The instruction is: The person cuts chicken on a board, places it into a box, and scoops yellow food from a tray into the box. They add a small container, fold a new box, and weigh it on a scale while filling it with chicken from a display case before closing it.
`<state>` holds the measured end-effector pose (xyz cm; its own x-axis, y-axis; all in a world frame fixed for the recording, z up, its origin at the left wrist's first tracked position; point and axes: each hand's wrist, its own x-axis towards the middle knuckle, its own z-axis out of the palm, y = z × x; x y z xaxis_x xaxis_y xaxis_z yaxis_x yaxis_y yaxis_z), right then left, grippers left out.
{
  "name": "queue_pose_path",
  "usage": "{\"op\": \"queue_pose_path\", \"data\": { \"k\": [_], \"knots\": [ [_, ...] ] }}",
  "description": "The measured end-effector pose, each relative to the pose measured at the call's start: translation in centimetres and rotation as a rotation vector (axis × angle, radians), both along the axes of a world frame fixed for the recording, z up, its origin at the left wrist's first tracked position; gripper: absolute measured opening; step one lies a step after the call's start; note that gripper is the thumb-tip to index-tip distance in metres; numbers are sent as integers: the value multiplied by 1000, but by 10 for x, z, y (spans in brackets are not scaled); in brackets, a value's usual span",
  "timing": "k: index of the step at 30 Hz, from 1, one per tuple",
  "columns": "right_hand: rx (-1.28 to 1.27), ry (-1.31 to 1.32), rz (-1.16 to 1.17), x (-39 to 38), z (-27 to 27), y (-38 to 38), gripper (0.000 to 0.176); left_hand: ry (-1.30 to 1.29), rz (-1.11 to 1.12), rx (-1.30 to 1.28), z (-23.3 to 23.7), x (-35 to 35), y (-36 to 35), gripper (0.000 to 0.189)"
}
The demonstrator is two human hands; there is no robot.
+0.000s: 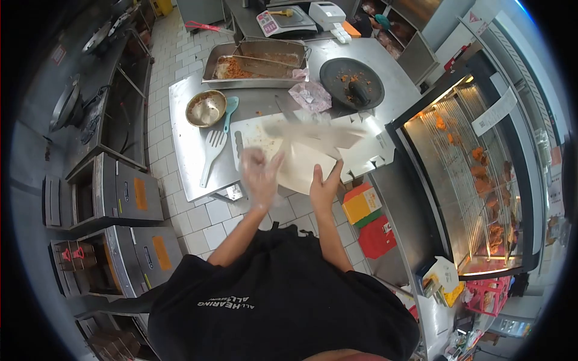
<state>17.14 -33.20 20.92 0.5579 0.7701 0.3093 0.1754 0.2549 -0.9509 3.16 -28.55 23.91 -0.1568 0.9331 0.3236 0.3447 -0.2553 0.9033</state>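
My right hand (326, 188), bare, grips the near edge of a white paper carton (306, 165) between thumb and fingers. The carton's upper flaps are smeared by motion. My left hand (261, 180) wears a clear plastic glove and is just left of the carton. Its fingers are blurred but look apart, with nothing seen between them. Under and behind the carton lies a white cutting board (253, 133) with crumbs on it. Flat white carton blanks (376, 149) with notched edges lie to the right of the board.
Around the board are a slotted white spatula (214, 147), a teal utensil (230, 109), a metal bowl (206, 109), a deep steel tray (256, 83) and a round black tray (374, 78). The lit glass food cabinet (430, 174) stands at right, a scale (288, 25) at the back.
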Motion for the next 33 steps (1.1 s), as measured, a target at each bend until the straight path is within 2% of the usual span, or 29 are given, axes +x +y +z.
{"op": "queue_pose_path", "data": {
  "k": [1, 2, 3, 4, 6, 7, 8, 9, 10, 11, 12, 13, 14, 15, 16, 17, 18, 21, 22, 23, 25, 26, 28, 29, 31, 32, 33],
  "knots": [
    [-71, -73, -45, -1, -5, -2, 53, -4, 9, 14, -4, 1, -10, 33],
    [-142, -143, -90, -2, -4, -2, 47, 44, -154, -2, -8, 0, -20, 39],
    [-41, -255, -45, 0, -3, -1, 40, 94, -316, -24, -11, 0, -26, 44],
    [-27, -183, 120, 1, -3, -5, 40, 97, -306, -28, -14, 7, -28, 44],
    [103, -512, 239, 1, 2, -8, 37, -435, -297, -40, -9, 35, -31, 43],
    [106, -512, 249, 3, -1, -9, 37, -565, -191, -32, -1, 44, -30, 37],
    [152, -612, 276, 7, -6, -9, 34, -566, -186, -25, -2, 40, -25, 37],
    [198, -711, 299, 9, -8, -8, 31, -407, -171, -133, -8, 28, -18, 35],
    [199, -707, 298, 12, -10, -9, 31, -245, -157, -244, -16, 19, -13, 34],
    [247, -644, 299, 15, -8, -10, 27, -357, -208, -240, -17, 19, -10, 31],
    [298, -583, 299, 17, -6, -9, 23, -355, -210, -235, -17, 16, -10, 31],
    [303, -582, 295, 17, -5, -10, 23, -137, -194, -231, -16, 11, -11, 28],
    [197, -393, 279, 14, 2, -14, 17, 81, -176, -227, -13, 9, -14, 25],
    [91, -203, 262, 13, 5, -15, 13, 86, -176, -224, -22, 10, -17, 25],
    [95, -197, 260, 13, 3, -15, 13, 67, -224, -15, -41, 10, -22, 24],
    [28, 7, 265, 13, 1, -14, 13, 50, -274, 193, -56, 8, -28, 23],
    [-39, 211, 266, 12, -2, -13, 15, 58, -282, 194, -65, 8, -35, 23],
    [-9, 250, 255, 14, -5, -15, 14, 347, -238, 424, -74, 17, -51, 25],
    [-2, 250, 242, 13, -5, -15, 13, 348, -243, 426, -73, 19, -52, 25],
    [-2, 253, 238, 12, -1, -17, 13, 178, -239, 182, -67, 22, -53, 28],
    [35, 181, 225, 9, 9, -22, 9, -285, -247, -119, -83, 27, -48, 36],
    [35, 182, 223, 9, 11, -23, 9, -284, -248, -120, -72, 29, -47, 36],
    [72, 239, 227, 8, 13, -25, 8, -432, -309, -295, -41, 32, -46, 41],
    [69, 242, 225, 8, 14, -27, 8, -429, -310, -299, -42, 33, -46, 41],
    [85, 203, 188, 10, 16, -28, 10, -609, -271, -426, -45, 34, -47, 41],
    [86, 205, 187, 12, 17, -29, 10, -607, -271, -426, -48, 34, -46, 41],
    [79, 88, 187, 17, 19, -31, 9, -557, -288, -365, -51, 34, -46, 42]
  ]
}}
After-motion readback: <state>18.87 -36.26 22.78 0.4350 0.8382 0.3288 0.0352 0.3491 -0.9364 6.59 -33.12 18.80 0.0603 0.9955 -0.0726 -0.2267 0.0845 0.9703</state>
